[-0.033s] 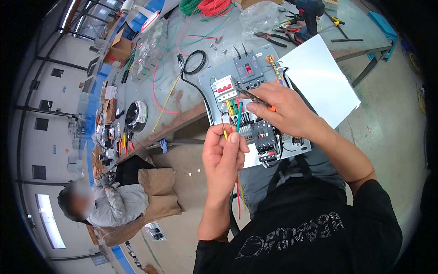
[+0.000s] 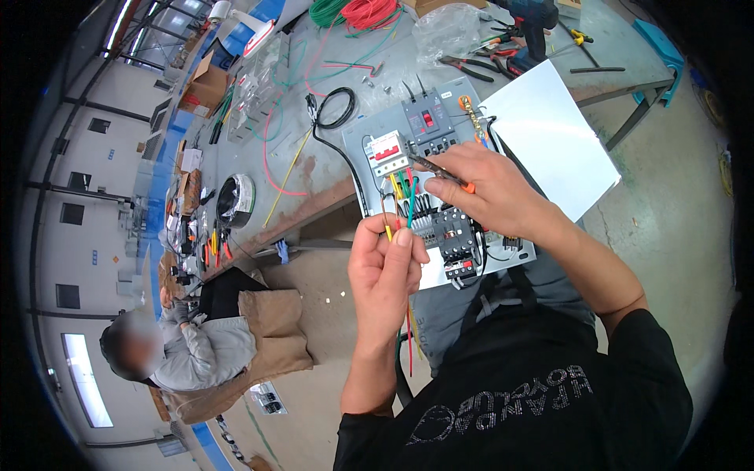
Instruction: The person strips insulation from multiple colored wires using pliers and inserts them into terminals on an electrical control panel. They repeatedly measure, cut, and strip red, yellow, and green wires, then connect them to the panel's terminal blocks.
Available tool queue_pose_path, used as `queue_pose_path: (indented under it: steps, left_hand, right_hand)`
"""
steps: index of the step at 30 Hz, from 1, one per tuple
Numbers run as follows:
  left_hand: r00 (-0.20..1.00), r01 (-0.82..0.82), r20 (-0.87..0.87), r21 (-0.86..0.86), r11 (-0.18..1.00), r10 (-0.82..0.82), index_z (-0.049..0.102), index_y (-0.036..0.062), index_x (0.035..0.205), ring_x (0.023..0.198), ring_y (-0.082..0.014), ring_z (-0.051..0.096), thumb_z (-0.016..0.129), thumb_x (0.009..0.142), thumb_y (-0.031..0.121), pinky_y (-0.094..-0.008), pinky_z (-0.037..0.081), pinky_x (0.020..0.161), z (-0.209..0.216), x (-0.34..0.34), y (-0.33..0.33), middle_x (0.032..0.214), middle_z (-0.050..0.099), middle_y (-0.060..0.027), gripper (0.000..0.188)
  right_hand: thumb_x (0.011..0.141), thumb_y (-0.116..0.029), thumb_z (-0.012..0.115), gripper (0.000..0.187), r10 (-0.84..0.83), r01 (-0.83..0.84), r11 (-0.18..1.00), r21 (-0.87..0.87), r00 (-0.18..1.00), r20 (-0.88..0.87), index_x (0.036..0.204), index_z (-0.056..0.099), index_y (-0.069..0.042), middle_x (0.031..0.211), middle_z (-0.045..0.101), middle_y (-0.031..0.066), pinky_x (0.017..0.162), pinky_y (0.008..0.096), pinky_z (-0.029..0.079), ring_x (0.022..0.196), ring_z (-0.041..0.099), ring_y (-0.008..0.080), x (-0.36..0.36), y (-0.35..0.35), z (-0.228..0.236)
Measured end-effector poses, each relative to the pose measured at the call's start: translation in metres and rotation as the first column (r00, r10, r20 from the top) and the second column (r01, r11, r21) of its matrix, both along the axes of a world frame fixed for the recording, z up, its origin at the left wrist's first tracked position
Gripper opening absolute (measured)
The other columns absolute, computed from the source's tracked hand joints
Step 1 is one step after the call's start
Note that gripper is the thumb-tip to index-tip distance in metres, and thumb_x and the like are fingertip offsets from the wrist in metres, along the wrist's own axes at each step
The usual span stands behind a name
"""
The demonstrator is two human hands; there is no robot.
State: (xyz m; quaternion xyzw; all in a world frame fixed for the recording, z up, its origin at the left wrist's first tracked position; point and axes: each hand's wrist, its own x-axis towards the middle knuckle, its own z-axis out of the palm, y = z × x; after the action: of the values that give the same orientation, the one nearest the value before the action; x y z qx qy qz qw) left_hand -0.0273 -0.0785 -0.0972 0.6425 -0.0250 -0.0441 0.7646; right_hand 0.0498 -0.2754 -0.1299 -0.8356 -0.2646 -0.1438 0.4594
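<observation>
My left hand (image 2: 382,263) pinches several thin wires between thumb and fingers. A yellow wire (image 2: 388,232), a red one and a green wire (image 2: 412,206) rise from it, with bare copper showing at the yellow one's end. The wires' other ends hang below the hand. My right hand (image 2: 491,188) grips pliers (image 2: 440,169) with dark jaws and orange on the handle. Their tip is beside a white circuit breaker (image 2: 387,153) with red levers, mounted on a grey panel (image 2: 363,129). A dark grey breaker (image 2: 429,118) and a black contactor (image 2: 454,233) share this panel.
The panel overhangs the edge of a metal workbench (image 2: 267,165). A white sheet (image 2: 550,133) lies at its right. Farther back are pliers (image 2: 471,67), a power drill (image 2: 534,35) and wire coils (image 2: 369,12). Another person (image 2: 200,353) sits at the left.
</observation>
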Motion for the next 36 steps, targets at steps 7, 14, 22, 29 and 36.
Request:
queue_pose_path:
  steps: [7,14,22,29,36]
  left_hand:
    - [0.994,0.003,0.108,0.052,0.999,-0.009,0.051,0.0067,0.121,0.049,-0.0011,0.033,0.053,0.105,0.012,-0.0178,0.025,0.044,-0.003,-0.002,0.005,0.079,0.062,-0.0076,0.017]
    - [0.950,-0.039,0.313,0.165,0.986,-0.015,0.052,0.0054,0.129,0.056,-0.0026,0.039,0.054,0.105,0.012,-0.0173,0.028,0.049,-0.006,-0.006,0.017,0.081,0.062,-0.0084,0.025]
    - [0.919,-0.027,0.392,0.149,0.988,-0.034,0.052,0.0033,0.131,0.061,-0.0065,0.047,0.057,0.104,0.013,-0.0180,0.030,0.051,-0.010,-0.011,0.025,0.081,0.063,-0.0108,0.029]
    - [0.918,-0.022,0.395,0.101,0.995,-0.020,0.053,0.0021,0.123,0.068,-0.0108,0.056,0.061,0.102,0.013,-0.0200,0.035,0.050,-0.011,-0.014,0.026,0.088,0.064,-0.0101,0.025]
    - [0.894,0.019,0.445,0.067,0.998,-0.047,0.057,0.0018,0.123,0.071,-0.0113,0.056,0.060,0.102,0.009,-0.0211,0.042,0.059,-0.018,-0.020,0.035,0.089,0.067,-0.0142,0.023]
  right_hand:
    - [0.098,-0.035,0.062,0.036,0.029,-0.029,0.999,0.016,0.999,-0.039,0.122,0.068,-0.009,0.087,0.064,0.0113,0.079,0.0393,0.048,0.089,0.060,0.0292,-0.004,-0.001,0.008]
    - [0.091,-0.022,0.071,0.039,0.072,-0.084,0.993,0.084,0.989,0.131,0.128,0.065,-0.011,0.092,0.067,0.0067,0.079,0.0379,0.049,0.089,0.060,0.0274,-0.004,0.006,0.012]
    - [0.079,-0.010,0.075,0.056,0.067,-0.086,0.994,0.063,0.965,0.254,0.134,0.063,-0.012,0.105,0.068,0.0060,0.084,0.0385,0.050,0.096,0.060,0.0277,-0.010,0.019,0.012]
    - [0.072,0.001,0.071,0.062,0.083,-0.107,0.993,0.059,0.947,0.311,0.133,0.063,-0.010,0.115,0.067,0.0071,0.086,0.0392,0.049,0.098,0.059,0.0279,-0.015,0.024,0.017]
    - [0.070,0.003,0.071,0.062,0.099,-0.123,0.992,0.040,0.922,0.374,0.131,0.064,-0.008,0.119,0.067,0.0074,0.085,0.0390,0.048,0.098,0.059,0.0278,-0.021,0.025,0.023]
